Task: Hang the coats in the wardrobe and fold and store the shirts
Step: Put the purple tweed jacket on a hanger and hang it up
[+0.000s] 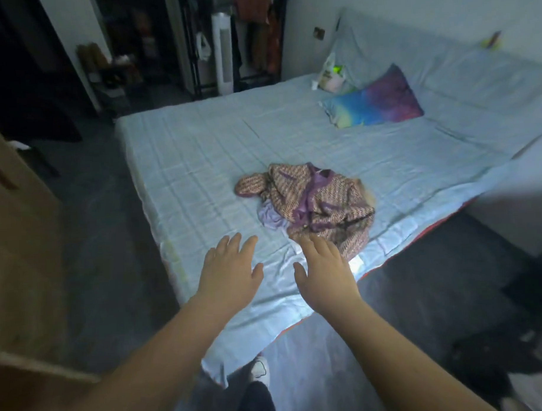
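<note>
Purple cardigan (321, 200), one; left hand (232, 268), right hand (324, 268) spread.

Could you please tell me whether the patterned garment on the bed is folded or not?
Not folded: the patterned garment lies crumpled in a heap on the bed.

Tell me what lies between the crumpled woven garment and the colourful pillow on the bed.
Head view: only bare, creased pale-blue bedsheet separates the crumpled pink-and-purple woven garment from the blue-and-purple tie-dye pillow.
</note>
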Demonstrator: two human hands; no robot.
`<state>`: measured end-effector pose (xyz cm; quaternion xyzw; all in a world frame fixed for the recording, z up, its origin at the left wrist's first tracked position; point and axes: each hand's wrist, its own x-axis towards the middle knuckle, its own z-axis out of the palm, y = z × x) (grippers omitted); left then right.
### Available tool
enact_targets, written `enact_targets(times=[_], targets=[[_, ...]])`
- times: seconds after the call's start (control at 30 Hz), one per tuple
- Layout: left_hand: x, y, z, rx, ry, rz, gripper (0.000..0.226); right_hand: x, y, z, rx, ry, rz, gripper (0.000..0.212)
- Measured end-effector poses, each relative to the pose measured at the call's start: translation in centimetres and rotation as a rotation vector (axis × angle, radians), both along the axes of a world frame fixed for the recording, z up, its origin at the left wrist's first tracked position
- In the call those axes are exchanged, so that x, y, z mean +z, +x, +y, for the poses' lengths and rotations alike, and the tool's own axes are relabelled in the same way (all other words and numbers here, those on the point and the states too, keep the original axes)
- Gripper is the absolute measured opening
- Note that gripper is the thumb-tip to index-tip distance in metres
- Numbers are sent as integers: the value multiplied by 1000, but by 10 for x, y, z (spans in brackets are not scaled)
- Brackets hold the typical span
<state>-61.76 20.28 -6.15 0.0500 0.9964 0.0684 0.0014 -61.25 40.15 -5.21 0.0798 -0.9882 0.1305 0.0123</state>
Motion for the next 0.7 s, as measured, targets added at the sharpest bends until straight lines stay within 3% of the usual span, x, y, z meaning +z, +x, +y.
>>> enact_targets(times=[0.47,0.7], targets=[[-31,-267,87,-159,79,-96,55,-36,-245,103,-173,-51,-106,52],[-70,-395,153,-116,63,-136,58,-81,-379,181,-158,-44,-116,51]])
